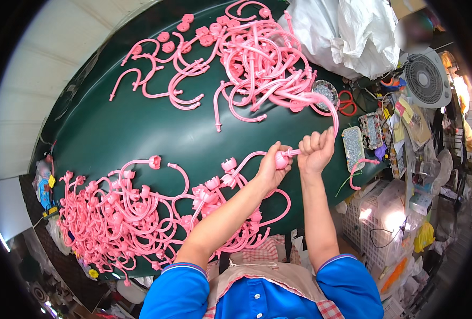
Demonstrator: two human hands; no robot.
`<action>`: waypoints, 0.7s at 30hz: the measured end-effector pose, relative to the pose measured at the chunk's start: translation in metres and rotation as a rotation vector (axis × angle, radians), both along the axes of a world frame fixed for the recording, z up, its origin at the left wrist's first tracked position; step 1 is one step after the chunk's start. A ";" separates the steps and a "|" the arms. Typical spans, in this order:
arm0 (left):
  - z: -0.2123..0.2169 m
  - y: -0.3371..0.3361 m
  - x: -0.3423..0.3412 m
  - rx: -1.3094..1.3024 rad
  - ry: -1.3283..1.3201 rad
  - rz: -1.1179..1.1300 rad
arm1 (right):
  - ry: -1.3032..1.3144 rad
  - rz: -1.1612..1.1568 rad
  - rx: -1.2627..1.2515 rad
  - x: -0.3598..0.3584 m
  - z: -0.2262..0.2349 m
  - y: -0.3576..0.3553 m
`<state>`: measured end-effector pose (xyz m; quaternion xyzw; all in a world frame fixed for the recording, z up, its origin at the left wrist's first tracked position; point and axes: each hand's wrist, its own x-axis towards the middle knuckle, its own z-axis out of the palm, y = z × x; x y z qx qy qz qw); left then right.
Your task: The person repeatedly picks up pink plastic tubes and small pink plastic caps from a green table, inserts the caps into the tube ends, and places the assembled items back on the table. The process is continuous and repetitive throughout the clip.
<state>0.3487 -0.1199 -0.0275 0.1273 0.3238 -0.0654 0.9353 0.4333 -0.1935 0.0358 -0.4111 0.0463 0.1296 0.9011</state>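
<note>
My left hand (pixel 272 166) is closed round a pink flower-shaped plastic cup (pixel 282 160). A short peg or stem end juts from the cup toward my other hand. My right hand (pixel 316 151) grips a curved pink plastic tube (pixel 333 118) near its end, and the tube arcs up and back to the far pile. The two hands are close together, with the pink parts meeting between them. Whether the tube is fully seated on the cup cannot be made out. Below my left forearm lie pink tubes with flower cups (pixel 206 195).
A dark green table (pixel 156 130) carries a heap of loose pink tubes (pixel 257 66) far off and a large pile of flower-ended tubes (pixel 124 207) at near left. At right are red scissors (pixel 346 103), trays of small metal pieces (pixel 352 148), a white bag (pixel 347 37) and a fan (pixel 424 77).
</note>
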 end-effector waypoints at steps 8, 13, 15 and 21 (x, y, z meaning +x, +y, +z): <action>0.026 0.022 -0.049 0.261 -0.207 -0.009 | -0.021 0.213 0.252 -0.068 0.020 0.003; 0.022 0.147 -0.129 0.760 -0.396 -0.347 | -0.044 0.396 -0.116 -0.066 0.015 -0.003; 0.034 0.187 -0.154 0.914 -0.471 -0.656 | -0.135 0.365 -0.704 -0.026 -0.033 0.006; 0.025 0.246 -0.080 1.799 -0.371 -0.731 | -0.611 0.397 -1.869 0.054 -0.129 0.075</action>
